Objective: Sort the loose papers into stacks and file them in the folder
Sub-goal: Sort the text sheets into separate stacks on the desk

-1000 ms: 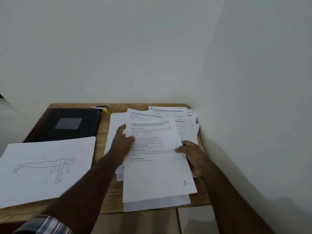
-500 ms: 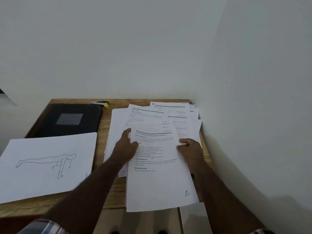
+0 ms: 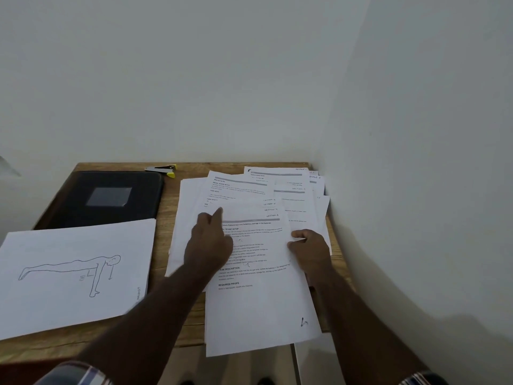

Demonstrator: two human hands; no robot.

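A messy pile of printed papers [image 3: 280, 187] covers the right half of the wooden table [image 3: 163, 207]. The top sheet [image 3: 263, 304] lies nearest me and hangs over the table's front edge. My left hand [image 3: 211, 243] rests on its left side, index finger stretched up onto the sheets behind. My right hand [image 3: 311, 248] pinches the top sheet's right edge, thumb on top. A shut black folder [image 3: 105, 195] lies at the back left. In front of it sits a sheet with a line drawing of a push-up figure [image 3: 75, 273].
A small black and yellow stapler [image 3: 163, 170] lies at the table's back edge beside the folder. White walls close off the back and the right side of the table. A strip of bare wood separates the drawing sheet from the pile.
My left hand has slid up the top sheet and its index finger now reaches onto the sheets behind. My right hand keeps its hold on the right edge.
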